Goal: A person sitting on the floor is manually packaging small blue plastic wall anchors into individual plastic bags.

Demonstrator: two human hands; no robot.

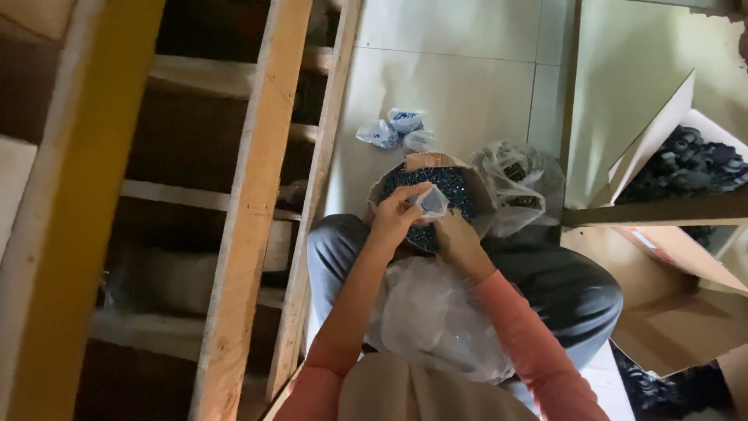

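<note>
My left hand pinches a small clear bag above the bowl of dark pieces; my right hand grips the bag's underside.

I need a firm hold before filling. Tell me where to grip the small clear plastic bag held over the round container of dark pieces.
Grip the small clear plastic bag at its open top rim, pinching from both sides, as the left hand and right hand do now. It is limp film, so probably only the rim keeps the mouth open above the round container of small dark pieces.
</note>
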